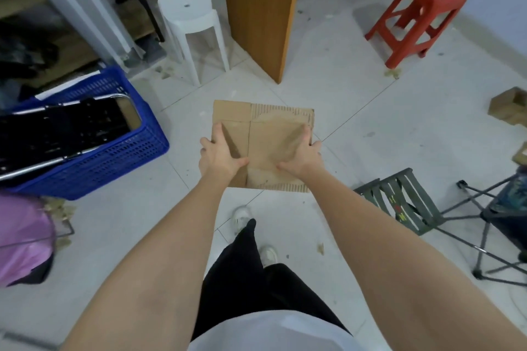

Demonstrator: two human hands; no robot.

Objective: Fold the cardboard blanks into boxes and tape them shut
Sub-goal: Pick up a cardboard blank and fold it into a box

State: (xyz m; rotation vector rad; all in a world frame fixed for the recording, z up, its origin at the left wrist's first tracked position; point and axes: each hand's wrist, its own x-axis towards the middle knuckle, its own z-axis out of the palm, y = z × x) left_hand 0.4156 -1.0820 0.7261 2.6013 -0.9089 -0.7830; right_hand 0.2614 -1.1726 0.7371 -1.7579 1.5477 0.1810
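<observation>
White tile floor (328, 111) everywhere, pretty scruffy, with bits of cardboard scrap scattered around. Person is standing, looking straight down past black trousers and white shoes. Around them: a white plastic stool (190, 25) up top, a red plastic stool (422, 11) off to the right, a blue plastic crate (114, 148) on the left with some black stuff in it, a wooden cabinet (256, 8) in the middle back, and a green folding stool (399, 199) on the right.

Main thing is the cardboard blank (265, 145), held out in front at arm's length, above the floor, not resting on anything. It's flat as far as I can tell, no box shape yet, and no tape on it that I can see. The top paper layer is peeled at the far and near edges, so the corrugation shows.

Left hand (218, 155) grips the left edge, thumb on the top face, fingers wrapped round the side. Right hand (302, 159) does the same on the right edge. So both are clamped onto the blank, 1 on each side, and it sits right between them.

What matters for the next move, I reckon: there's a crease running away from the person, nearer the left hand. Both hands look equally placed, so I'd guess pushing the 2 edges toward each other would pop it open along that line.
</observation>
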